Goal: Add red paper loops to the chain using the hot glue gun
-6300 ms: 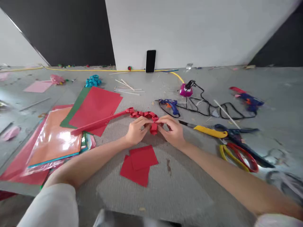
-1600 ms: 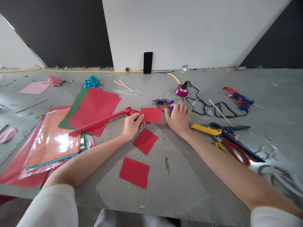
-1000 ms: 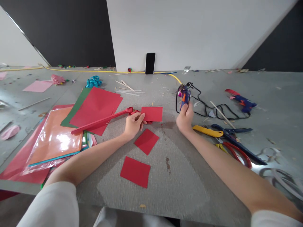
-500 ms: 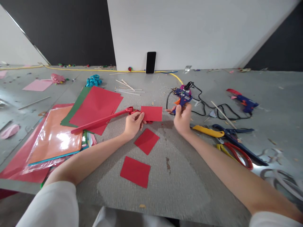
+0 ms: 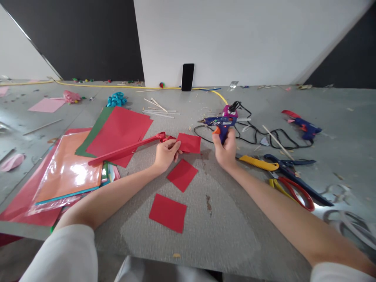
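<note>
My left hand (image 5: pixel 168 153) pinches a small red paper rectangle (image 5: pixel 190 143) between thumb and fingers. A long red paper-wrapped stick (image 5: pixel 126 149) runs leftward from behind that hand, its knotted end beside my fingers. In my right hand (image 5: pixel 225 150) is a blue hot glue gun (image 5: pixel 223 127), gripped by its handle, its nozzle pointing left and a clear glue stick out of its back. The nozzle is above and apart from the paper. Below my left hand lie two more red pieces, a tilted one (image 5: pixel 182 175) and a lower one (image 5: pixel 168 213).
Stacked coloured sheets (image 5: pixel 117 131) and a plastic sleeve of orange paper (image 5: pixel 73 168) lie left. A yellow cutter (image 5: pixel 259 162), scissors (image 5: pixel 293 192) and a second glue gun (image 5: pixel 307 128) lie right. Black cords (image 5: pixel 261 139) trail behind my right hand. A phone (image 5: pixel 187 77) leans on the wall.
My right hand has lifted the glue gun and turned it, so its nozzle now points left. The red rectangle in my left hand has tilted and dipped slightly.
</note>
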Demonstrator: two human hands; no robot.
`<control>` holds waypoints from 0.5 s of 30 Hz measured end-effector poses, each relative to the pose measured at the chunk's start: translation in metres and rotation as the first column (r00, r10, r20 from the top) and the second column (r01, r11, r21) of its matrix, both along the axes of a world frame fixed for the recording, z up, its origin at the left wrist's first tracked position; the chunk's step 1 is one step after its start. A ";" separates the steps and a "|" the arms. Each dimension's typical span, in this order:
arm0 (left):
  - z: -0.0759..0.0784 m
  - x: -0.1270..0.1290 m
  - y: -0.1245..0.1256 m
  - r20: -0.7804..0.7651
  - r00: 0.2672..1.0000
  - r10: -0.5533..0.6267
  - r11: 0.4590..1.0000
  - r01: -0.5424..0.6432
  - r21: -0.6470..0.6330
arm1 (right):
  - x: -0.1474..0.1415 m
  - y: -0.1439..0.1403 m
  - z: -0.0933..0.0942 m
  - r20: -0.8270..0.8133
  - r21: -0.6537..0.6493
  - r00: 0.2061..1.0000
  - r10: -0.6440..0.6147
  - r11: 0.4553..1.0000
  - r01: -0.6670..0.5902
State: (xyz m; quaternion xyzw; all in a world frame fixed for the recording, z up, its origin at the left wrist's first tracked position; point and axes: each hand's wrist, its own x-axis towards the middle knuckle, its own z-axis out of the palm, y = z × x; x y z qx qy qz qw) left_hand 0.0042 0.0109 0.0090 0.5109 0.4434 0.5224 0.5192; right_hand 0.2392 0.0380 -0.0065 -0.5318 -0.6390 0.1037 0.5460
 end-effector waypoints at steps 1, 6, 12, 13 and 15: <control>0.001 0.000 0.000 -0.002 1.000 -0.004 1.000 0.004 -0.006 | 0.000 -0.002 0.002 0.006 -0.007 1.000 -0.014 1.000 0.014; 0.001 0.001 -0.001 -0.010 1.000 -0.025 0.999 0.025 -0.025 | -0.005 -0.010 0.009 0.029 -0.029 0.997 -0.071 0.997 0.071; -0.003 0.000 0.000 -0.028 0.999 -0.027 1.000 0.027 0.000 | -0.009 -0.012 0.011 0.085 -0.018 0.991 -0.102 0.994 0.104; -0.003 0.000 -0.001 -0.041 0.999 -0.028 1.000 0.028 0.006 | -0.010 -0.012 0.011 0.086 -0.017 0.991 -0.102 0.994 0.104; -0.002 0.000 -0.001 -0.056 0.998 -0.033 0.999 0.034 0.007 | -0.010 -0.012 0.011 0.090 -0.016 0.992 -0.094 0.995 0.095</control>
